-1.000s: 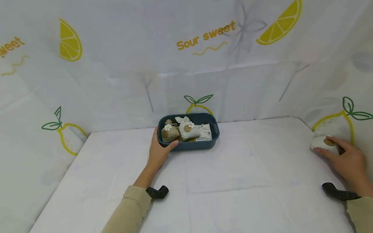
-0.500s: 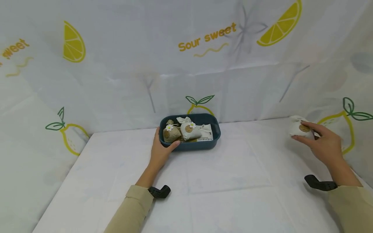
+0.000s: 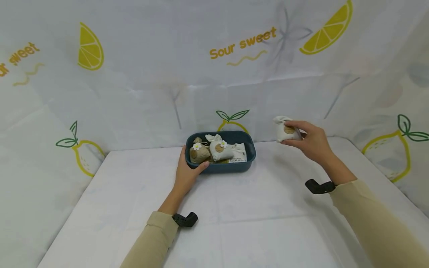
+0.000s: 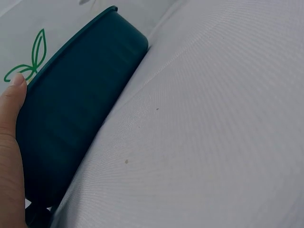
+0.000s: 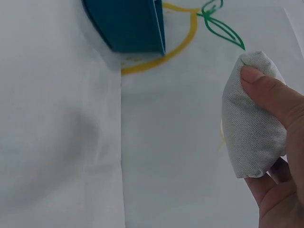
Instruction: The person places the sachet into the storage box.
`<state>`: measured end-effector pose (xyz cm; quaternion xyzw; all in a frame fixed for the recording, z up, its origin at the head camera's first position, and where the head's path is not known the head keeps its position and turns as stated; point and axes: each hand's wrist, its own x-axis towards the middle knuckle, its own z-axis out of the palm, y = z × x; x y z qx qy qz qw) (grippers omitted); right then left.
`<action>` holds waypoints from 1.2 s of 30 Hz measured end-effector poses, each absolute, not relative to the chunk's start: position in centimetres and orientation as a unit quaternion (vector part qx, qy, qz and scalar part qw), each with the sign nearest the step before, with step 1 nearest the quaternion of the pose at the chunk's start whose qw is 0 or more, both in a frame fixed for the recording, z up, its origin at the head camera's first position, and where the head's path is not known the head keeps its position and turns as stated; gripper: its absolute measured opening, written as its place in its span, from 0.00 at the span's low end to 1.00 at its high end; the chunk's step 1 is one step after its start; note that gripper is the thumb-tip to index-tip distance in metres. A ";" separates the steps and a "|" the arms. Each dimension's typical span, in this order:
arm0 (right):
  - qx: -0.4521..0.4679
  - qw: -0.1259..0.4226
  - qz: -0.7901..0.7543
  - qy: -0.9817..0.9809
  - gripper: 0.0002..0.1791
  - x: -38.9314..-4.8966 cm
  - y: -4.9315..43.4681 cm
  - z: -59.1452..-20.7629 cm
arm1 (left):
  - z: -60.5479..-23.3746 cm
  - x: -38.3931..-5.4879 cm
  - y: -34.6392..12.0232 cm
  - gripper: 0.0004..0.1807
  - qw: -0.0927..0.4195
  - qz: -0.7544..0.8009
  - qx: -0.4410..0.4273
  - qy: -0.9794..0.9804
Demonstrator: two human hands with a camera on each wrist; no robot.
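Observation:
A dark teal plastic basin (image 3: 231, 168) stands against the back wall in the head view. My left hand (image 3: 186, 175) grips its left end, the thumb at the front rim; the left wrist view shows the thumb (image 4: 16, 88) by the basin's side (image 4: 80, 95). Inside lie a tan sachet (image 3: 200, 154) and a white sachet (image 3: 221, 152), each with a small flower, over a printed packet (image 3: 239, 158). To the right, above the table, my right hand (image 3: 311, 141) pinches another white cloth sachet (image 3: 283, 132) with a round brown patch. In the right wrist view this sachet (image 5: 254, 118) hangs between thumb and fingers.
A white cloth covers the table (image 3: 254, 208). Lemon-printed sheeting (image 3: 151, 74) rises behind it and at both sides. Each wrist carries a black strap-on device, the left one (image 3: 186, 219) near the table and the right one (image 3: 320, 187) raised.
My right hand has lifted the white sachet from the far right of the table and carried it left towards the basin. My left hand stays on the basin; the view shifts slightly.

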<state>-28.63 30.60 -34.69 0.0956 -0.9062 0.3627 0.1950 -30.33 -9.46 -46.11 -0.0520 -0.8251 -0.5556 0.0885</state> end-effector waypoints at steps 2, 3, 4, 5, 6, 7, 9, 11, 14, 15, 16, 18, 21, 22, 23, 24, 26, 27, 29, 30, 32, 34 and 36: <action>0.119 0.178 0.362 -0.907 0.31 -29.6 28.9 -34.7 | -46.1 -30.3 -9.5 0.61 0.090 -0.556 -0.052 -0.825; 0.133 0.170 0.363 -0.906 0.31 -30.1 28.1 -34.8 | -46.1 -30.4 -9.5 0.61 0.091 -0.556 -0.052 -0.824; 0.146 0.164 0.366 -0.905 0.31 -30.6 27.3 -34.9 | -46.1 -30.4 -9.5 0.61 0.091 -0.556 -0.052 -0.824; 0.159 0.158 0.367 -0.903 0.31 -31.1 26.6 -35.1 | -46.2 -30.4 -9.5 0.61 0.092 -0.557 -0.052 -0.824; 0.171 0.152 0.368 -0.901 0.32 -31.5 25.9 -35.2 | -46.2 -30.4 -9.5 0.61 0.092 -0.557 -0.051 -0.824; 0.179 0.148 0.367 -0.901 0.32 -31.9 25.3 -35.4 | -46.2 -30.3 -9.5 0.61 0.092 -0.558 -0.052 -0.823; 0.194 0.139 0.364 -0.900 0.32 -32.6 24.1 -35.7 | -46.2 -30.3 -9.6 0.61 0.091 -0.559 -0.052 -0.822; 0.203 0.132 0.360 -0.901 0.32 -33.2 23.1 -36.0 | -46.3 -30.3 -9.5 0.61 0.092 -0.562 -0.054 -0.820; 0.216 0.123 0.355 -0.901 0.32 -34.0 21.8 -36.5 | -46.3 -30.3 -9.5 0.61 0.093 -0.561 -0.054 -0.821; 0.220 0.120 0.355 -0.901 0.32 -34.2 21.4 -36.7 | -46.3 -30.3 -9.4 0.61 0.094 -0.560 -0.055 -0.821; 0.224 0.118 0.354 -0.900 0.32 -34.4 21.1 -36.9 | -46.2 -30.3 -9.4 0.62 0.095 -0.561 -0.055 -0.821; 0.232 0.112 0.350 -0.901 0.31 -34.9 20.4 -37.3 | -46.2 -30.2 -9.4 0.62 0.095 -0.560 -0.055 -0.821; 0.232 0.095 0.340 -0.906 0.31 -35.4 19.7 -38.1 | -46.1 -30.1 -9.2 0.61 0.095 -0.562 -0.057 -0.820; 0.230 0.088 0.336 -0.909 0.31 -35.5 19.5 -38.3 | -46.1 -30.1 -9.1 0.61 0.095 -0.562 -0.057 -0.820; 0.227 0.082 0.332 -0.912 0.31 -35.6 19.3 -38.5 | -46.1 -30.0 -9.1 0.62 0.095 -0.562 -0.056 -0.820; 0.225 0.075 0.329 -0.914 0.31 -35.7 19.2 -38.7 | -46.1 -30.0 -9.0 0.62 0.094 -0.562 -0.056 -0.820; 0.216 0.063 0.324 -0.919 0.31 -35.7 18.9 -38.9 | -46.0 -29.9 -9.0 0.62 0.092 -0.561 -0.054 -0.821; 0.211 0.058 0.319 -0.922 0.31 -35.8 18.8 -39.0 | -46.0 -29.9 -9.0 0.62 0.090 -0.561 -0.053 -0.821; 0.207 0.049 0.303 -0.929 0.31 -35.9 18.6 -39.0 | -46.0 -30.0 -9.0 0.62 0.091 -0.560 -0.053 -0.822; 0.206 0.044 0.293 -0.932 0.31 -35.9 18.5 -38.9 | -46.0 -30.0 -9.0 0.62 0.090 -0.559 -0.053 -0.823; 0.208 0.033 0.268 -0.940 0.30 -35.9 18.3 -38.7 | -46.0 -30.0 -9.1 0.62 0.091 -0.557 -0.053 -0.823; 0.213 0.023 0.243 -0.946 0.29 -35.9 18.0 -38.4 | -45.9 -30.0 -9.1 0.62 0.093 -0.558 -0.054 -0.823; 0.218 0.016 0.220 -0.951 0.28 -36.0 17.8 -38.2 | -46.0 -30.1 -9.1 0.61 0.092 -0.558 -0.053 -0.823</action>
